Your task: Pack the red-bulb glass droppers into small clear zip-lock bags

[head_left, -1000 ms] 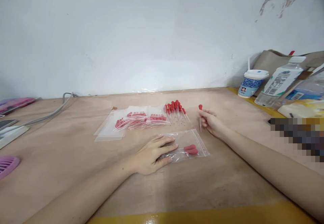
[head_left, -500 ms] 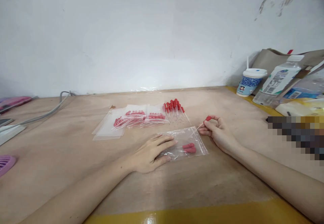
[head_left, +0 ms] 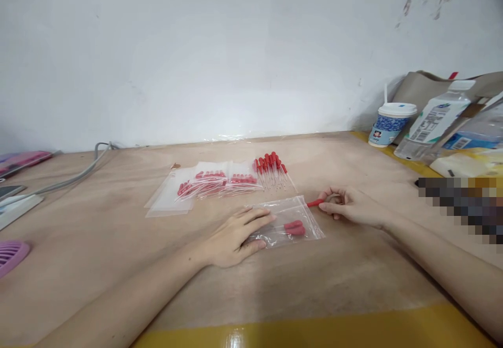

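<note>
A clear zip bag [head_left: 281,213] lies flat on the table with two red-bulbed droppers [head_left: 294,227] inside. My left hand [head_left: 238,235] rests on the bag's left part, palm down, fingers spread. At the bag's right opening, my right hand [head_left: 343,205] pinches a dropper [head_left: 315,202] by the end of its red bulb. That dropper's thin pale stem is inside the bag, and the bulb is still outside. Behind the bag lies a bunch of loose droppers [head_left: 271,163]. To their left are filled bags of droppers [head_left: 208,183], overlapping flat clear bags [head_left: 167,198].
At the right stand a lidded paper cup [head_left: 389,123] with a straw and a leaning plastic bottle [head_left: 436,120], before a grey-beige bag [head_left: 416,91]. A grey cable [head_left: 74,177] crosses the left side, near a purple slotted object [head_left: 11,256]. A white wall [head_left: 236,49] closes the back.
My right hand has moved the dropper's stem left into the bag, so the dropper now lies nearly level. The left hand stays in place on the bag.
</note>
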`<state>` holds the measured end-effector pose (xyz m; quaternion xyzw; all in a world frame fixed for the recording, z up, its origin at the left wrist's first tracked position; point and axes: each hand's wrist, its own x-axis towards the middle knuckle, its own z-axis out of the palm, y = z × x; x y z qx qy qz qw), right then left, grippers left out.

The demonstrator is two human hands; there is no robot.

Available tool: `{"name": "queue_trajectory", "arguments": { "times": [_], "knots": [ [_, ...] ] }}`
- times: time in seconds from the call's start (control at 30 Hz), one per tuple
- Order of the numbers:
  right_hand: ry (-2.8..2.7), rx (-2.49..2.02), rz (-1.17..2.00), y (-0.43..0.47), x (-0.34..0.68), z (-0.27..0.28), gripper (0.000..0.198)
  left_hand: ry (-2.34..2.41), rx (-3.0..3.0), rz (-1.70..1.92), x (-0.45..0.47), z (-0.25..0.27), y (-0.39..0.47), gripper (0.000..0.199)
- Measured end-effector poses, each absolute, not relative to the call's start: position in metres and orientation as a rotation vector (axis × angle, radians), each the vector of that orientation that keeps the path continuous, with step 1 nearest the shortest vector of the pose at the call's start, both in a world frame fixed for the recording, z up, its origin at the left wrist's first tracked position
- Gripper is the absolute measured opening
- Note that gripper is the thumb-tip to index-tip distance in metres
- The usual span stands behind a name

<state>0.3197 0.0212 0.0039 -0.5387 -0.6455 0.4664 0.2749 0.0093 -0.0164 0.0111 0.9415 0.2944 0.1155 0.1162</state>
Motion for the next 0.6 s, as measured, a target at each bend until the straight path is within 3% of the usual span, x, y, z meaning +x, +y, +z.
{"name": "queue_trajectory", "arguments": {
  "times": [0.6],
  "knots": [
    [-1.998, -0.949, 0.926, 0.017, 0.278, -0.013, 0.015, 0.870, 2.771, 0.353, 0.011, 0.012, -0.016, 0.048]
  ]
}}
